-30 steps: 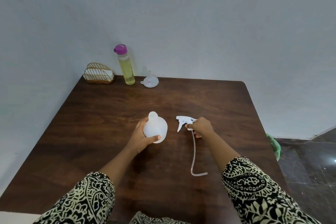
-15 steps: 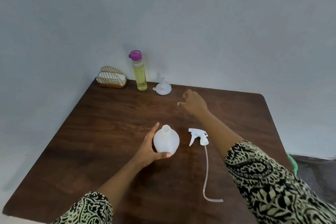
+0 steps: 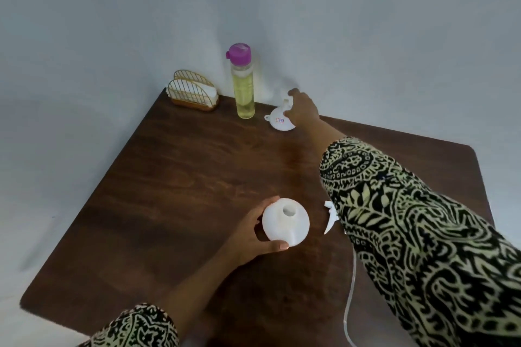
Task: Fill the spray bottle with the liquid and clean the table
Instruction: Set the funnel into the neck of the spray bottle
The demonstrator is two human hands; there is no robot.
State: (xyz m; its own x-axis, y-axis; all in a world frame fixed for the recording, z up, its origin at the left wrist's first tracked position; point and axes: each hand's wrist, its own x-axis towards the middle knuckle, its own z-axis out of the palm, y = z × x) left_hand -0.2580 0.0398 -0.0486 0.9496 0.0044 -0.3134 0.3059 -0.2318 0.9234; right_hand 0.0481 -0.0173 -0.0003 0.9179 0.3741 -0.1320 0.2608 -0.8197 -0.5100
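The right hand (image 3: 300, 108) pinches the narrow spout of the small white plastic funnel (image 3: 282, 121) at the far edge of the dark wooden worktop (image 3: 183, 191). Likely stiff and light, the funnel should lift best by that stem. The left hand (image 3: 248, 236) grips the round white plastic spray bottle (image 3: 284, 222), which stands uncapped and upright near the front and is probably light enough to tip.

The tabletop (image 3: 180, 205) is viewed from a single head-worn camera, angled forward and down, close above the hands.
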